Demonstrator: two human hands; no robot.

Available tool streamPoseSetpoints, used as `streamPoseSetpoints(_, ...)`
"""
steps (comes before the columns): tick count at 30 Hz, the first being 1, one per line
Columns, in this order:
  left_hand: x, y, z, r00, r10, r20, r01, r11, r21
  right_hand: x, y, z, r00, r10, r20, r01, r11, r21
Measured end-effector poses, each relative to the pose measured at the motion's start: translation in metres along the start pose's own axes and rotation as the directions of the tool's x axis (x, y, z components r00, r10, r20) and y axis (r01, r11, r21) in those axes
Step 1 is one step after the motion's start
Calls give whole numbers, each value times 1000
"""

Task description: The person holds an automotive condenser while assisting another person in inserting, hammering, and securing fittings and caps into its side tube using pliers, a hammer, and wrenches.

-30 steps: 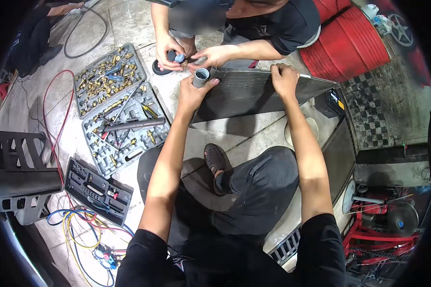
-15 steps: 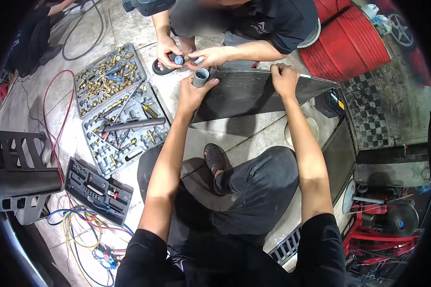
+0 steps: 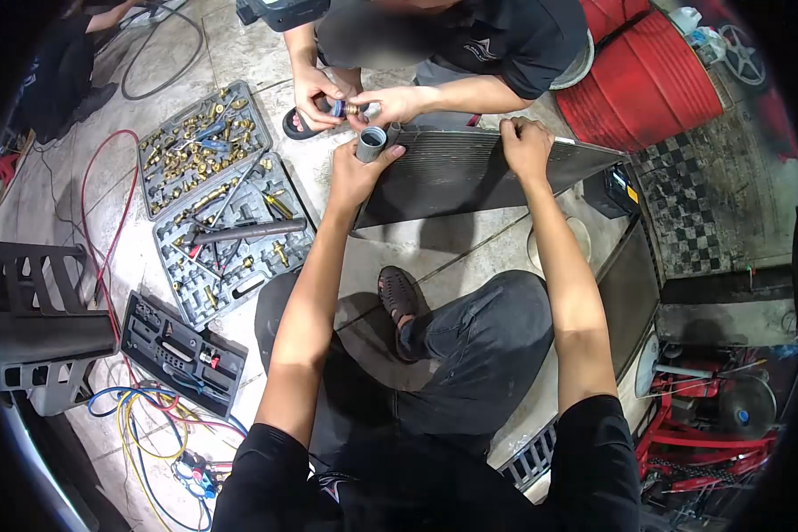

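Observation:
A flat, dark finned condenser (image 3: 452, 182) stands tilted on its edge on the floor in front of me. My left hand (image 3: 355, 177) is closed around its left end, beside the open mouth of a grey metal cylinder (image 3: 372, 139), with the thumb lying across the top. On the upper edge, towards the right, my right hand (image 3: 527, 146) has its fingers wrapped over the rim. Just beyond the cylinder, a co-worker's hands (image 3: 355, 102) hold a small brass fitting with a dark blue part (image 3: 340, 108).
An open grey case (image 3: 206, 151) of brass fittings and tools lies on the left. Nearer are a smaller black tool case (image 3: 182, 355) and coloured hoses with gauges (image 3: 191, 474). A red drum (image 3: 643, 80) is at the back right, above a black-and-yellow box (image 3: 612, 192).
The co-worker has turned the fitting and its blue part between the fingers, moving it slightly right. Both my hands and the condenser have stayed where they were.

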State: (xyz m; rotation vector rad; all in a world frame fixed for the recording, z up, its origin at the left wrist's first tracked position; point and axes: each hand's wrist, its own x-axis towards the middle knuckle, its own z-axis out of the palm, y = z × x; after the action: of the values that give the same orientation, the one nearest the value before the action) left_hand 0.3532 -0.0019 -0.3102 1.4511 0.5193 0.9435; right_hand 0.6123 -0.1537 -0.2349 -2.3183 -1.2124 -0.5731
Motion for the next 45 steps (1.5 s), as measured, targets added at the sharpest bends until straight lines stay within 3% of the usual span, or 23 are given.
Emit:
streamPoseSetpoints(22,1,3,0,999,-33,4,33,999,15,2,-8,-7,997,35,70,-36,999,6)
streamPoseSetpoints(30,-10,1,-4,998,-46,50,41,993,112,-16,-7,-15,999,-49,-9,49,999,-12)
streamPoseSetpoints(31,-18,7,-2,995,-80,56,77,996,51,-20,0,-16,999,-48,19,47,998,43)
streamPoseSetpoints(35,-31,13,-4,990,-107,95,86,977,197,-38,-7,-29,996,-82,-26,84,994,71)
streamPoseSetpoints(38,-38,14,-1,989,-120,84,111,988,104,-42,-11,-31,997,-58,-47,59,998,8)
streamPoseSetpoints(41,-38,10,-1,997,22,72,-33,986,161,-43,-13,-33,998,-55,-37,55,998,6)
streamPoseSetpoints(45,-32,4,-1,996,-76,35,69,982,175,-35,-13,-28,997,-58,-46,60,998,33)
